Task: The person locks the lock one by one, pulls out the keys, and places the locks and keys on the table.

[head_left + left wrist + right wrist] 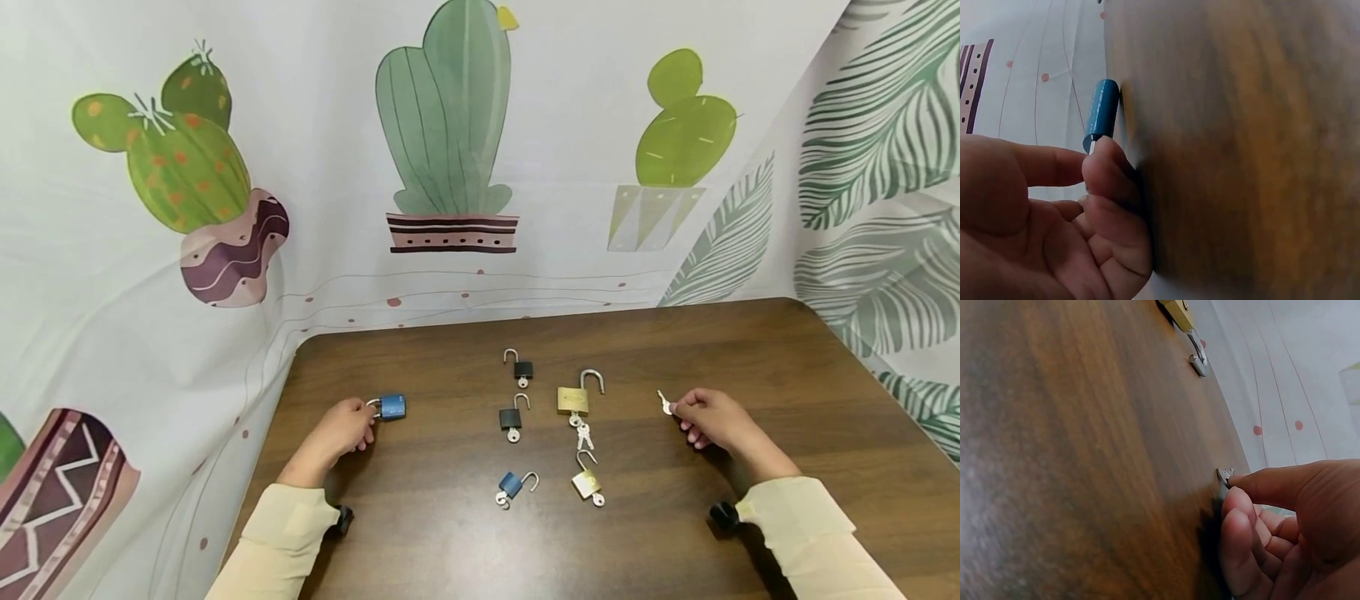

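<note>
On the left of the table, my left hand [347,427] pinches the shackle of a blue padlock [392,407]. In the left wrist view the padlock's body [1104,109] sticks out past the thumb and fingertips, low over the wood. Far to the right, my right hand [716,418] holds small silver keys [665,403] between thumb and finger. The right wrist view shows these keys [1225,475] at the fingertips, close to the tabletop; how many there are is hard to tell.
Mid-table lie open padlocks with keys in them: two black ones [523,369], a smaller blue one [511,484], a large brass one [572,401] with spare keys [584,436], and a small brass one [586,483]. A printed cloth [330,167] hangs behind the wooden table [435,533].
</note>
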`<state>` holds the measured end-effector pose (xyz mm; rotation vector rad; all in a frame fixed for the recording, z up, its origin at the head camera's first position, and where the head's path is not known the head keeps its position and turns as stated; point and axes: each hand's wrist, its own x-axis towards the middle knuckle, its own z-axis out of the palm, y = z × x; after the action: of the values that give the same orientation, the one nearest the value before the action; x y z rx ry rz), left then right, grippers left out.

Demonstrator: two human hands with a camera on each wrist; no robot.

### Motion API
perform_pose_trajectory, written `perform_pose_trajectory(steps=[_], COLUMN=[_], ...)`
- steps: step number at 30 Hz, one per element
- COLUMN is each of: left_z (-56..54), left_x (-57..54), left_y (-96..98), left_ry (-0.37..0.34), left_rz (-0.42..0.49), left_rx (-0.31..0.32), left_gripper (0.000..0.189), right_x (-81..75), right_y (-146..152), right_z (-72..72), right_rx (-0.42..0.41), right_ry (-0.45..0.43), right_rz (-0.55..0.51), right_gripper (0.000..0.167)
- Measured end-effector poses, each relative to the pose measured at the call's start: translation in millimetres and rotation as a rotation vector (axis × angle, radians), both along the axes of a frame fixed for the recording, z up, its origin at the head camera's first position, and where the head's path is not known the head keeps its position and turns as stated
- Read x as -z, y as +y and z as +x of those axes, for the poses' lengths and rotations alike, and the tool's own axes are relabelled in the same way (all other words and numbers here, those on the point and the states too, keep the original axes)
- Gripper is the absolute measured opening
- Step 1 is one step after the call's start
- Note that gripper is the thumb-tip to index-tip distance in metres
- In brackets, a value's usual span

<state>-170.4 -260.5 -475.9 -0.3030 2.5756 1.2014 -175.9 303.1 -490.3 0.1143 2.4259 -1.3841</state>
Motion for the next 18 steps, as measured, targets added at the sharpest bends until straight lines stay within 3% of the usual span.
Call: perform_pose_trajectory(steps=[8,18], left_z=[-5.4,-4.0], left_x=[1.8,0.6], left_y=[-7.0,-4.9], left_ry=[-0.031,-0.042], left_rz=[-0.022,-0.025], left_rx=[0.028,0.024], left_gripper=[0.025,0.025], right_x=[-1.7,-1.1], right_y=[-3.1,-3.8], right_z=[1.2,3.5], right_rx=[0.003,0.022], right_ry=[0.037,0.065], right_rz=[0.076,0.110], right_gripper=[0.024,0.025])
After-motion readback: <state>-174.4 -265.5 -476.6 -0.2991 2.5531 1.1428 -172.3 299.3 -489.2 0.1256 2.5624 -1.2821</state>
